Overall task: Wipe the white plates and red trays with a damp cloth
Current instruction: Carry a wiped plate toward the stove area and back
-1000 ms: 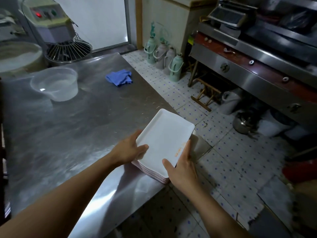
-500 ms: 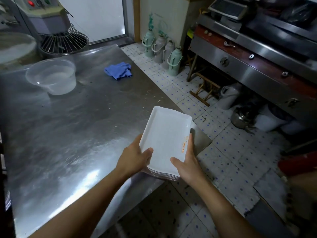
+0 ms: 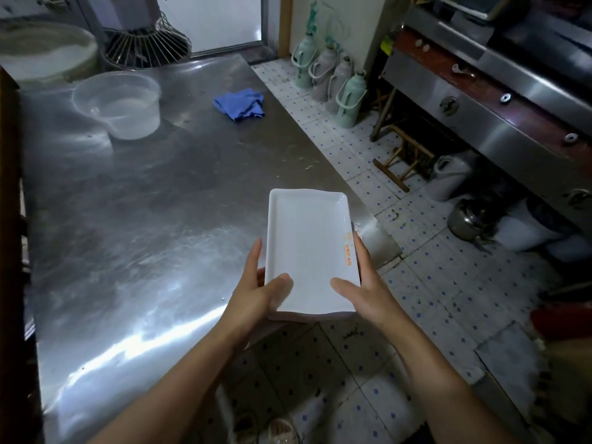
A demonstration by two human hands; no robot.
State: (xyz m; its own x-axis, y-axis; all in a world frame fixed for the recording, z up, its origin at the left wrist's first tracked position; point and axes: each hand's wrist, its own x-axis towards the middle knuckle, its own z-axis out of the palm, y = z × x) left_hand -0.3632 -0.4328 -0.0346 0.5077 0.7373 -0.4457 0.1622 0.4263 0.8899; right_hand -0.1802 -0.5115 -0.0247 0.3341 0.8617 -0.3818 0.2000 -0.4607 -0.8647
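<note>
Both hands are holding a stack of white plates (image 3: 307, 248) at the desk's (image 3: 144, 219) near corner. The left hand (image 3: 256, 296) and the right hand (image 3: 365, 290) are each grasping a side. A blue cloth (image 3: 239, 103) is lying far back on the desk.

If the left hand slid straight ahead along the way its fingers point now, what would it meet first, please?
Probably nothing soon: the left hand points up the bare steel table beside the plate stack. The blue cloth lies roughly in that line, far off; depth is uncertain.

Both forearms are bare with no sleeves showing, the left hand (image 3: 256, 296) and right hand (image 3: 368, 290) wear no gloves, rings or watch.
</note>
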